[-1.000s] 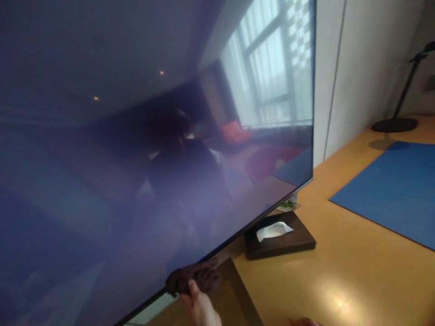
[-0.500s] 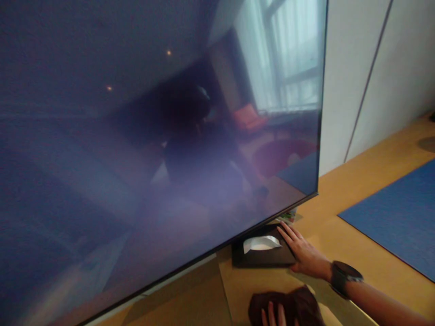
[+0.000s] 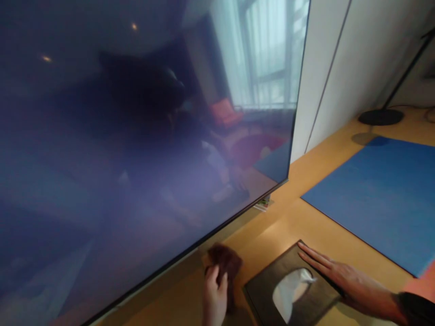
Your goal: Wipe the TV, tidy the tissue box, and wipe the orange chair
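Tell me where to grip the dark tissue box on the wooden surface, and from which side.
Take the tissue box across its two long side edges, coming from above. It lies flat and low, so a top-down pinch likely suits it. Keep clear of the white tissue in the top opening. The right hand lies flat on its far edge; the left hand holds a dark cloth.

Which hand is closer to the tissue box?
Right. The right hand lies flat on the tissue box; the left hand holds a brown cloth just left of it.
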A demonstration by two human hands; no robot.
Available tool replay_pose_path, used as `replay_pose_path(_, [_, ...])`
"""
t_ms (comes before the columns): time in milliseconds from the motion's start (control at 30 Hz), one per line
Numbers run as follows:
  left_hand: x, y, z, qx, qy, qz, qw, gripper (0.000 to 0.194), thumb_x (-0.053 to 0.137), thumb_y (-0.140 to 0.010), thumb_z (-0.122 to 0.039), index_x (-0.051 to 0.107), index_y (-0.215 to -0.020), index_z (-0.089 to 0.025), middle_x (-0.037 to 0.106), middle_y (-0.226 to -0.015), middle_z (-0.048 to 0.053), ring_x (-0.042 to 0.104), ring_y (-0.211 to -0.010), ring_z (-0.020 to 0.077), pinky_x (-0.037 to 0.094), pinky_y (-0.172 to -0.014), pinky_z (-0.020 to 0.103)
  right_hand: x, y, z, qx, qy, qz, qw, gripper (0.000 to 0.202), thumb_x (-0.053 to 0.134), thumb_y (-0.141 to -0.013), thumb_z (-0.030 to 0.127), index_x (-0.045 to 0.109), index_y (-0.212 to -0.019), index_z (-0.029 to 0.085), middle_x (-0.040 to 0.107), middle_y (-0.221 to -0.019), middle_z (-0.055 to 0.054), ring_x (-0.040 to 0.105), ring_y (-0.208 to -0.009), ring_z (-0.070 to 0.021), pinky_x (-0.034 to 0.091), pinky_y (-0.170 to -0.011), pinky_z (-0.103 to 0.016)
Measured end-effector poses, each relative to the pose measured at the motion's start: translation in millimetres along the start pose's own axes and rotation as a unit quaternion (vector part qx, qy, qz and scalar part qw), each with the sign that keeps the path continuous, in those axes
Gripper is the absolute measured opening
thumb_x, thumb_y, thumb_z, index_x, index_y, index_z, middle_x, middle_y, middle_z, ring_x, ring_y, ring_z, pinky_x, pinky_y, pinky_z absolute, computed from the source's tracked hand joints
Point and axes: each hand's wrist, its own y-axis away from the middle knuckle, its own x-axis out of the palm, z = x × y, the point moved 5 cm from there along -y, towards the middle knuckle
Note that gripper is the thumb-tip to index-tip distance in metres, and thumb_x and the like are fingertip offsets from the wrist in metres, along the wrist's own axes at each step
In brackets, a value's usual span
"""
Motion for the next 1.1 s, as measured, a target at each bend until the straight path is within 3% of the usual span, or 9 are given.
replay_pose_path(133, [89.4,-10,-157,0.247,-0.093,0.162,0.951,0.043,0.043,-0.08,-0.015,0.067,-0.115,-0.026,0.065,-0.108,0.01,0.061,-0.104,0.0257,0.053,-0.09,0.04,-10,-6,8,-0.011,0.04,-0.045,0.998,0.1,0.036,-0.063,0.0,0.007,-0.156,0.019,0.016,-0.157,-0.009,0.034,-0.136,-0.022,0.044,-0.105,-0.034])
replay_pose_path(233, [135.9,5,-206,0.367,-0.206,0.249,0.872,0.028,0.045,-0.088,-0.026,0.07,-0.102,-0.024,0.062,-0.104,0.01,0.059,-0.099,0.0286,0.055,-0.08,0.041,-21,-6,17,-0.044,0.094,-0.131,0.986,0.103,0.038,-0.061,0.003,0.002,-0.156,0.018,0.022,-0.154,-0.01,0.048,-0.126,-0.0241,0.053,-0.094,-0.034])
replay_pose_path(300, [138.4,15,-192,0.387,-0.258,0.251,0.849,0.03,0.042,-0.091,-0.03,0.069,-0.103,-0.023,0.061,-0.103,0.01,0.058,-0.098,0.0297,0.055,-0.079,0.043,-25,-6,22,-0.05,0.113,-0.147,0.981,0.102,0.037,-0.062,0.002,0.001,-0.156,0.016,0.025,-0.153,-0.012,0.048,-0.126,-0.0238,0.054,-0.092,-0.035])
replay_pose_path(367, [117.7,23,-154,0.358,-0.282,0.235,0.858,0.035,0.037,-0.094,-0.03,0.067,-0.112,-0.027,0.061,-0.108,0.01,0.057,-0.103,0.0299,0.055,-0.083,0.044,-28,-8,26,-0.04,0.114,-0.127,0.984,0.098,0.034,-0.063,-0.001,0.006,-0.156,0.013,0.027,-0.152,-0.014,0.043,-0.131,-0.0215,0.052,-0.096,-0.034])
replay_pose_path(533, [28.7,40,-42,0.135,-0.33,0.229,0.906,0.056,0.028,-0.09,-0.007,0.062,-0.127,-0.031,0.054,-0.136,0.011,0.052,-0.125,0.0272,0.046,-0.105,0.039,-33,-11,31,-0.033,0.094,-0.109,0.989,0.091,0.036,-0.066,0.003,0.013,-0.153,0.009,0.025,-0.153,-0.016,0.037,-0.135,-0.0207,0.05,-0.099,-0.035])
replay_pose_path(667, [7.7,58,-2,-0.032,-0.346,0.226,0.91,0.064,0.026,-0.082,0.002,0.056,-0.134,-0.02,0.044,-0.149,0.016,0.043,-0.138,0.0256,0.036,-0.115,0.037,-29,-15,22,-0.023,0.069,-0.103,0.992,0.091,0.039,-0.066,0.007,0.011,-0.153,0.01,0.022,-0.154,-0.015,0.036,-0.136,-0.0218,0.05,-0.101,-0.037])
replay_pose_path(867, [39.8,88,-22,-0.04,-0.274,0.276,0.92,0.065,0.061,-0.075,-0.02,0.051,-0.138,-0.022,0.043,-0.15,0.016,0.039,-0.139,0.0353,0.033,-0.116,0.048,-20,-13,-5,0.015,0.048,-0.079,0.996,0.1,0.058,-0.067,0.021,0.009,-0.154,0.014,0.013,-0.156,-0.015,0.029,-0.139,-0.0314,0.05,-0.102,-0.05])
replay_pose_path(1000, [38.6,78,-76,0.024,-0.249,0.144,0.957,0.04,0.05,-0.087,-0.023,0.062,-0.125,-0.022,0.065,-0.12,0.012,0.052,-0.122,0.0319,0.039,-0.11,0.05,-27,-28,0,0.009,0.074,-0.16,0.984,0.063,0.06,-0.089,0.05,0.043,-0.138,0.014,0.047,-0.138,-0.017,0.048,-0.124,-0.0329,0.057,-0.09,-0.051])
replay_pose_path(1100, [68.1,61,-120,0.122,-0.212,0.138,0.96,0.041,0.062,-0.083,-0.03,0.059,-0.123,-0.021,0.063,-0.117,0.011,0.053,-0.114,0.0308,0.043,-0.106,0.052,-28,-46,11,0.039,0.086,-0.223,0.97,0.049,0.041,-0.099,0.057,0.062,-0.105,0.013,0.062,-0.1,-0.014,0.061,-0.093,-0.0285,0.061,-0.075,-0.044])
